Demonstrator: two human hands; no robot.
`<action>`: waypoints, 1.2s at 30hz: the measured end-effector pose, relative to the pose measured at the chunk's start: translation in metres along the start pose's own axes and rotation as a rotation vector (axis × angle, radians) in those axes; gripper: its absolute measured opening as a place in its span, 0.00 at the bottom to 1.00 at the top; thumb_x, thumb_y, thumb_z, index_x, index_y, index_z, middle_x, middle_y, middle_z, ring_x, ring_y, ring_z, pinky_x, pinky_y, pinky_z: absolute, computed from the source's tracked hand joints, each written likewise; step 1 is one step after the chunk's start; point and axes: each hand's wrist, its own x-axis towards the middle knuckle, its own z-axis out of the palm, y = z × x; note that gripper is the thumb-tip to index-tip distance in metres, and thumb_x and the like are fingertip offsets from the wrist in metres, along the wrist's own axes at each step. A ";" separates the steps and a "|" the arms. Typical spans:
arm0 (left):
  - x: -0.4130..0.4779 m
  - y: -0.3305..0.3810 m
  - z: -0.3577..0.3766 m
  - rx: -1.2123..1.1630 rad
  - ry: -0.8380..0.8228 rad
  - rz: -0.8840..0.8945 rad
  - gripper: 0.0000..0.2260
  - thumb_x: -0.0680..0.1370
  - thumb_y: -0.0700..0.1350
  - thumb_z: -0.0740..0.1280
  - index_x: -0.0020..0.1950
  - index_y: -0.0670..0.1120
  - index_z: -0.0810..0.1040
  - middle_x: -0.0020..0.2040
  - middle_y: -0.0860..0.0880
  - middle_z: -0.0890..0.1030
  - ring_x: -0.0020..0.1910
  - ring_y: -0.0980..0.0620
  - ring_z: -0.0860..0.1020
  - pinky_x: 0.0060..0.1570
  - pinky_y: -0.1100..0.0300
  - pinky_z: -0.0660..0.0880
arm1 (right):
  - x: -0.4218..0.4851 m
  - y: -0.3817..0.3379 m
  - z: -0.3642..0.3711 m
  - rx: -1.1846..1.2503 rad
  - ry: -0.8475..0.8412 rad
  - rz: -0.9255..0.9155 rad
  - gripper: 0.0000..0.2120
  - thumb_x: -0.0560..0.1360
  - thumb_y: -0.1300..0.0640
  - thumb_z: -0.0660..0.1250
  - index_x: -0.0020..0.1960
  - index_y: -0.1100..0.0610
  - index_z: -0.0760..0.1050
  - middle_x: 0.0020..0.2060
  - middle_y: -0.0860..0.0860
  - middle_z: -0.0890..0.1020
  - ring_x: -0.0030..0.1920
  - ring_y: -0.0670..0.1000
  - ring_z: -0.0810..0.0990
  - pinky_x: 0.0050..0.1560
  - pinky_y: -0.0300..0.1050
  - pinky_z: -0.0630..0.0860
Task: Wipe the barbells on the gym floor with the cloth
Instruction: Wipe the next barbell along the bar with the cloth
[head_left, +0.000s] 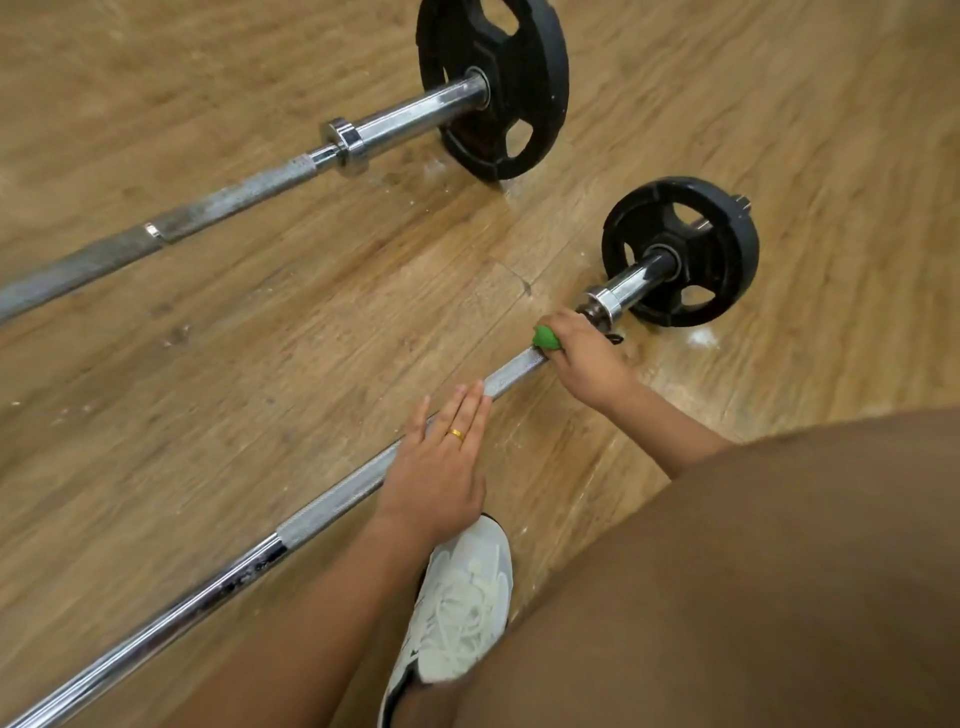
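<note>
On my feed, the person crouches over the nearer chrome steel barbell (332, 499), which lies on the wood-grain plank gym floor (260, 364) and runs from the lower left corner up towards the right of the frame. The right hand (582, 358) curls tight around a small bright green cloth (545, 338), wrapping it against the knurled shaft just short of the shiny collar (605, 301). Only a bunched corner of the cloth shows past the knuckles. The left hand (441, 462) lies flat on the same shaft lower down, fingers straight and close together, with a gold ring (456, 434) on one of them.

Beyond the collar, a small black rubber weight plate (735, 260) stands upright on the sleeve of this bar. A second, duller grey barbell (234, 200) lies roughly parallel farther off, well apart from the first, carrying a larger black weight plate (540, 78) at its right end.

I also see a white lace-up sneaker (462, 597) planted on the floor just beside the near bar, below the left wrist, and a broad brown garment (753, 571) filling the lower right. Pale, chalky smudges (701, 339) mark the boards beside the small plate.
</note>
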 end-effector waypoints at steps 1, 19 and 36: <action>-0.001 0.002 0.001 -0.001 0.002 0.002 0.37 0.75 0.51 0.59 0.82 0.41 0.53 0.83 0.44 0.48 0.82 0.48 0.48 0.79 0.42 0.45 | -0.002 0.004 -0.003 -0.007 -0.025 -0.025 0.05 0.78 0.62 0.64 0.50 0.53 0.76 0.48 0.51 0.75 0.51 0.52 0.75 0.53 0.47 0.71; -0.024 0.038 0.000 0.037 0.034 0.055 0.38 0.74 0.43 0.14 0.81 0.38 0.41 0.81 0.40 0.39 0.81 0.44 0.39 0.77 0.40 0.39 | -0.034 0.012 -0.003 -0.031 0.010 -0.029 0.05 0.78 0.63 0.64 0.50 0.56 0.76 0.48 0.50 0.74 0.51 0.50 0.73 0.51 0.45 0.69; -0.035 0.055 0.015 0.143 0.246 0.113 0.31 0.84 0.37 0.29 0.79 0.40 0.63 0.80 0.41 0.59 0.79 0.44 0.57 0.73 0.48 0.67 | -0.056 0.012 0.000 0.043 0.180 0.114 0.06 0.77 0.65 0.64 0.53 0.59 0.78 0.51 0.51 0.75 0.52 0.50 0.75 0.54 0.45 0.73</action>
